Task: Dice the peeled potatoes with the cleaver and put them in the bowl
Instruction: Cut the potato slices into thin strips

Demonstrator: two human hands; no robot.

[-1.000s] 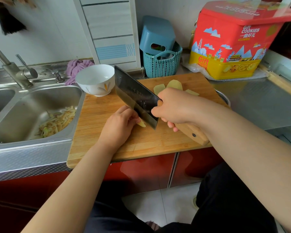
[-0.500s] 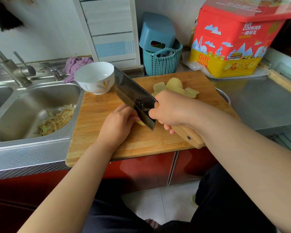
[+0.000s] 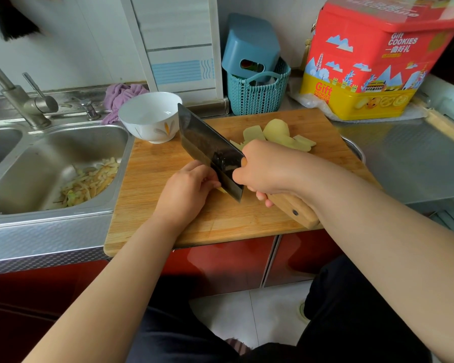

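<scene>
A small piece of potato [image 3: 222, 190] lies on the cutting board [image 3: 168, 163], mostly hidden under the left hand [image 3: 186, 191], with only a pale sliver showing beside the blade. The cleaver [image 3: 210, 150] stands edge-down against that sliver, its flat side close to the left knuckles and its tip pointing toward the bowl [image 3: 150, 117]. Further back on the board lies a heap of potato slices [image 3: 278, 134] and a rounded chunk, not yet diced.

The bowl sits at the board's far left corner and looks empty, so the task seems to be at an early stage: slicing is partly done, the dicing is under way on one piece, and nothing has been moved over yet. The heap remains to be cut and everything must then go into the bowl.

The left hand is curled over the piece, fingertips tucked and pressing it down. The right hand [image 3: 268, 170] is wrapped tight around the wooden handle where it meets the blade, forearm reaching in from the lower right. Peelings [image 3: 89, 183] lie in the sink [image 3: 16, 205] to the left.
</scene>
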